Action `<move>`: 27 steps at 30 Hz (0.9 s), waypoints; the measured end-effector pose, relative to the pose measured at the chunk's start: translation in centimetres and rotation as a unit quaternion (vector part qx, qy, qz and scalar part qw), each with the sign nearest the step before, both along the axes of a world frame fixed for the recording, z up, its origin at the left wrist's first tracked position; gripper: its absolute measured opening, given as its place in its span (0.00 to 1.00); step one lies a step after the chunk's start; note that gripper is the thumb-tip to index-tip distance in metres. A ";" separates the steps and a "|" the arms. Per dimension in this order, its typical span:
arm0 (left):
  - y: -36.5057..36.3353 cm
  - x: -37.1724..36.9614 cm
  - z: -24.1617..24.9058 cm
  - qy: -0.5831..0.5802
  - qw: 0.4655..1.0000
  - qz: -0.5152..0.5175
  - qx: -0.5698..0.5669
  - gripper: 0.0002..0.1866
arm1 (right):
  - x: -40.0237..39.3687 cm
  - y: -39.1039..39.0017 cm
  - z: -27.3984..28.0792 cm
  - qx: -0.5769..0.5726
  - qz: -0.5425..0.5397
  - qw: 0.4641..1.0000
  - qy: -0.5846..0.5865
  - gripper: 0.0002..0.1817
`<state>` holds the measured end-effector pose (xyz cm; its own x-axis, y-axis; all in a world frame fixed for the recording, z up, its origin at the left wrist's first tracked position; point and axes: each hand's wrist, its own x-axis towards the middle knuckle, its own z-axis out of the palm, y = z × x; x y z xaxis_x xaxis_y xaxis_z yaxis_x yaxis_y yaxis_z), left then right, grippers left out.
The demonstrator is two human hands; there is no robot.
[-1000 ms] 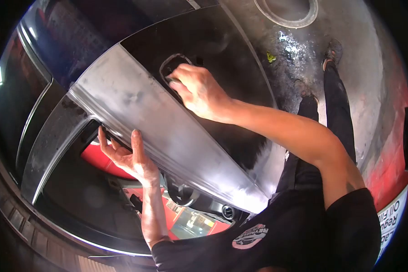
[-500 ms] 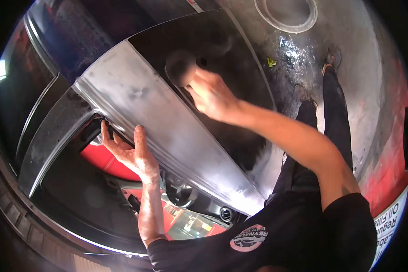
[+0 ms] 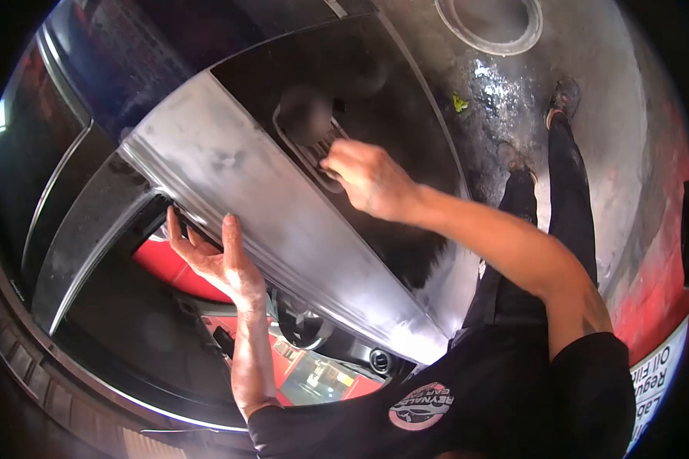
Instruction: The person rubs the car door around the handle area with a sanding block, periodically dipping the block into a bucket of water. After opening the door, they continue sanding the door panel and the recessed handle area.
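Note:
A car door lies before me, with a bare, dull silver strip (image 3: 283, 199) along its upper part and a black panel (image 3: 406, 222) below it. My left hand (image 3: 218, 264) is open at the window edge, palm up and fingers apart, its fingertips by the frame. My right hand (image 3: 371, 180) is closed, fingers pinched at the rim of the door-handle recess (image 3: 287, 139). Whatever lies in its fingers is too hidden to name. Beside the fingertips, inside the recess, a ridged brownish part shows. A blurred spot covers some of the recess.
Through the window opening I see a steering wheel (image 3: 306, 325) and red interior trim (image 3: 180, 271). A pale ring-shaped object (image 3: 530, 38) lies on the wet floor at the top. Nearby is a small yellow-green scrap (image 3: 459, 102). A lettered sign (image 3: 654, 390) stands at the right.
My right hand has moved slightly down and right along the recess, uncovering the ridged part. My left hand stays at the window edge with little change.

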<state>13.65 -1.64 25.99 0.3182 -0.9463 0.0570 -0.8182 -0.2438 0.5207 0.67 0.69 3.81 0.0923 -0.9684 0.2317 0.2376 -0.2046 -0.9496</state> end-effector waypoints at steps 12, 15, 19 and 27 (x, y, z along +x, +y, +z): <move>0.3 -0.2 -0.2 0.014 1.000 0.014 -0.007 0.42 | -3.2 1.5 -2.1 -0.088 0.044 0.984 0.146 0.15; 0.3 1.2 0.1 -0.039 0.999 -0.025 0.006 0.42 | -1.5 2.7 0.7 0.022 0.017 0.998 0.065 0.13; 0.6 -0.5 -0.2 0.032 0.999 0.021 0.000 0.42 | -1.4 2.5 1.4 0.048 0.004 0.999 -0.017 0.11; 0.3 -1.1 -0.1 0.056 0.998 0.019 -0.007 0.42 | -1.6 0.5 0.8 -0.054 0.010 0.990 0.129 0.18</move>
<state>12.59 -1.37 25.94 0.3587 -0.9329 0.0317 -0.7452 -0.2657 0.6116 -0.93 1.18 4.66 0.1803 -0.9369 0.2995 -0.0047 -0.3053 -0.9523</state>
